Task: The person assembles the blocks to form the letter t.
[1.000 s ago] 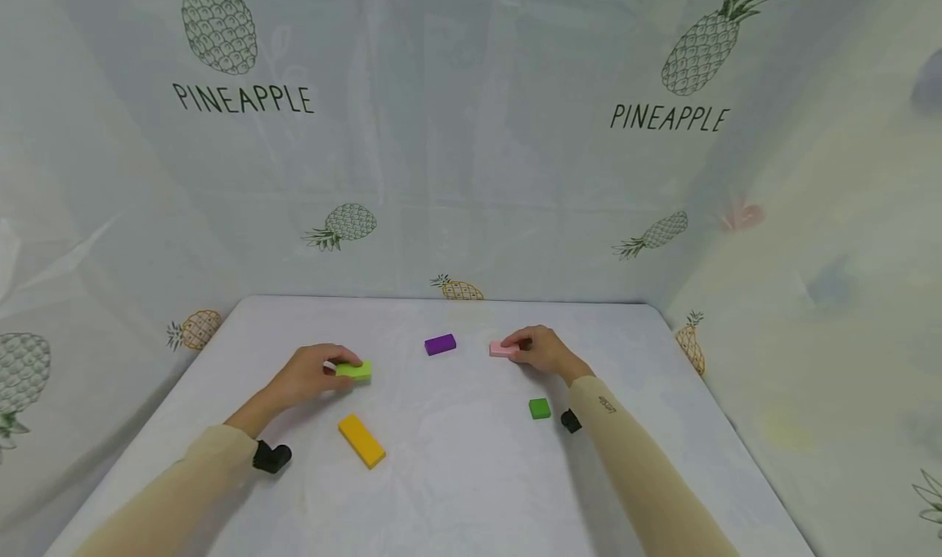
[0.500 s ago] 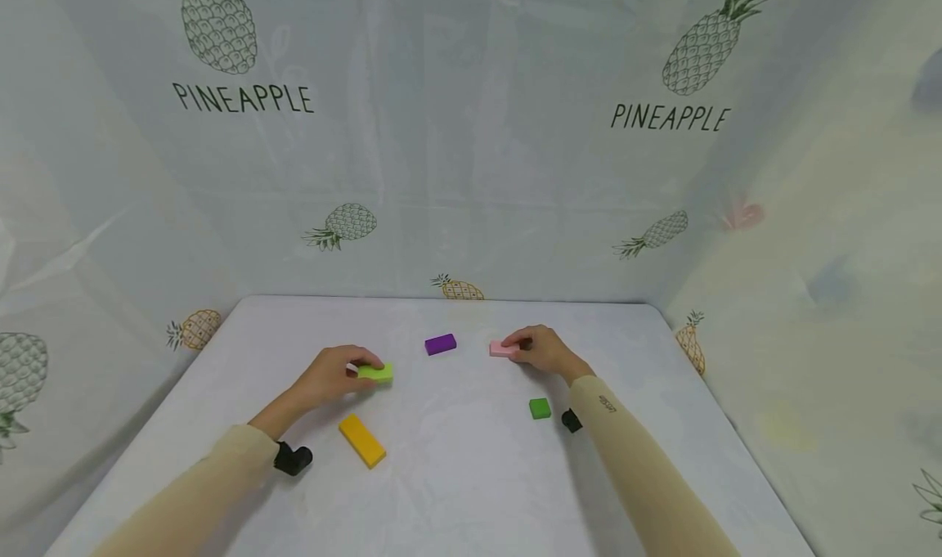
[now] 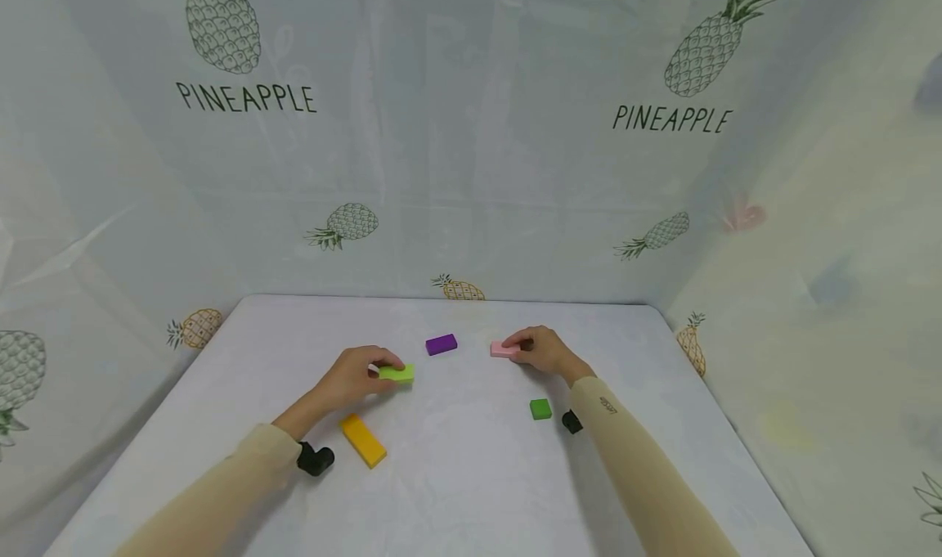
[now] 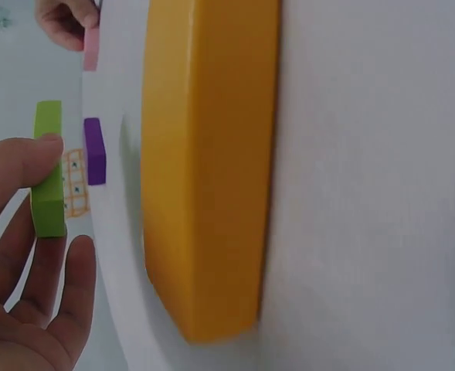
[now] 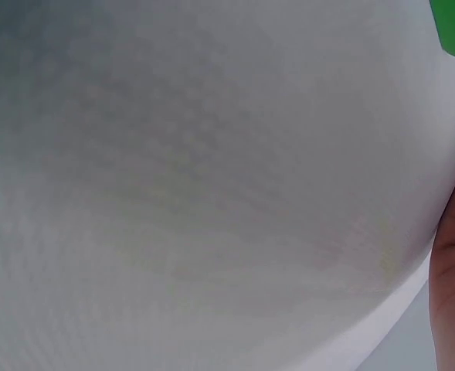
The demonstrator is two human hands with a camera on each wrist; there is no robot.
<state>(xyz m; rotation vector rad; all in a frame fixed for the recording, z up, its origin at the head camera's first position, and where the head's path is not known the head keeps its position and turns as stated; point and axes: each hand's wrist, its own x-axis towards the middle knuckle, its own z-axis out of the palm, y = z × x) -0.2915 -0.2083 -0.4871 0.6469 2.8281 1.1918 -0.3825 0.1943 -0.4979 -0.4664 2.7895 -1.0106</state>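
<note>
My left hand point(image 3: 358, 377) pinches a lime green block point(image 3: 398, 374) by its left part; in the left wrist view the thumb lies on the lime block point(image 4: 49, 185) and fingers are behind it. My right hand point(image 3: 543, 351) holds the left-pointing pink block point(image 3: 502, 350) by its right end, at the back right of the table. Between the hands, farther back, lies a purple block point(image 3: 441, 344). In the right wrist view only part of the right hand point(image 5: 453, 270) shows at the right edge.
An orange block point(image 3: 363, 441) lies slantwise in front of the left hand and looms large in the left wrist view. A small green block point(image 3: 540, 409) lies near the right forearm. The white table point(image 3: 456, 491) meets a pineapple-print cloth at its back edge.
The left hand has moved to the right with the lime green block, coming nearer to the middle. The right hand and the pink block have stayed where they were.
</note>
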